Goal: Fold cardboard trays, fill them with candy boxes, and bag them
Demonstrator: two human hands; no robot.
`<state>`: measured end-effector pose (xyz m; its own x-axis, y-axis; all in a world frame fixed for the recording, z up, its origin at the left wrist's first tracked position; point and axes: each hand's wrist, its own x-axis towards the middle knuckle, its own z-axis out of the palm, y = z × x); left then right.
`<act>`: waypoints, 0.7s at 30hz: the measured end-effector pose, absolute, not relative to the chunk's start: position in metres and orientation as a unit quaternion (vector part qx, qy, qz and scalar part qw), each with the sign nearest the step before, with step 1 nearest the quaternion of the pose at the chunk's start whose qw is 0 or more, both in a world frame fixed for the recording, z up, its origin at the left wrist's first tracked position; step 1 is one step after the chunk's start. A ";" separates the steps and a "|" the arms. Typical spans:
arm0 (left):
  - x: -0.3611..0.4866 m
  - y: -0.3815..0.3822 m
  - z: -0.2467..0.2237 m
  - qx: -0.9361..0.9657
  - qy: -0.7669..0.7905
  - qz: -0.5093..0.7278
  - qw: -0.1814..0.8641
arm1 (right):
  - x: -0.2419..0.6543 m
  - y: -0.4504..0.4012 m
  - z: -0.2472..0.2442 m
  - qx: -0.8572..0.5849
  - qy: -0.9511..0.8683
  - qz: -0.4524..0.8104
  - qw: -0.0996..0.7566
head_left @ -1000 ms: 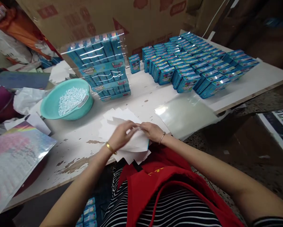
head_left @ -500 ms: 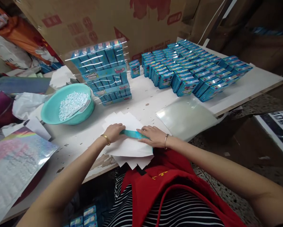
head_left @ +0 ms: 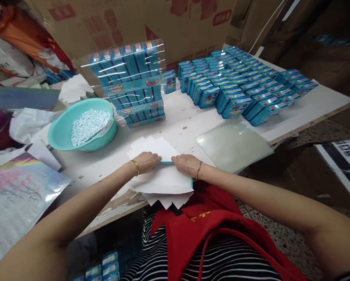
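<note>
Both hands work at a flat white cardboard sheet [head_left: 164, 178], which lies on a fanned stack of similar white sheets [head_left: 155, 146] at the table's near edge. A thin blue strip [head_left: 166, 162] shows along the fold between the hands. My left hand [head_left: 148, 161] pinches the left part of this folded edge, fingers curled. On its right part my right hand [head_left: 186, 164] is closed, thumb and fingers pressed together. The undersides of both hands are hidden.
Beyond the hands stand blue candy trays [head_left: 134, 88] stacked in clear film and rows of small blue boxes [head_left: 210, 96]. A turquoise basin [head_left: 56, 136] of white candies is at left, clear plastic bags [head_left: 233, 146] at right. A large carton [head_left: 128, 23] blocks the back.
The blue flap has been turned so only a thin strip shows. My hands have drawn closer together, and their fingers have curled from lying flatter to pinching the edge.
</note>
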<state>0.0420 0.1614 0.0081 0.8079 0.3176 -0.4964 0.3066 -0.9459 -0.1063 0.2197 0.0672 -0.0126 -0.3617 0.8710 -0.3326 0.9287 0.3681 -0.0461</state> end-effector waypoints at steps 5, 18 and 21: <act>0.046 0.154 0.004 -0.946 -0.181 0.268 0.034 | 0.217 0.064 -0.010 0.537 0.824 -0.099 0.150; 0.040 0.146 -0.005 -0.953 -0.195 0.228 0.032 | 0.211 0.067 0.003 0.543 0.811 -0.117 0.183; 0.039 0.145 -0.007 -0.952 -0.223 0.210 0.009 | 0.211 0.073 0.008 0.522 0.821 -0.126 0.193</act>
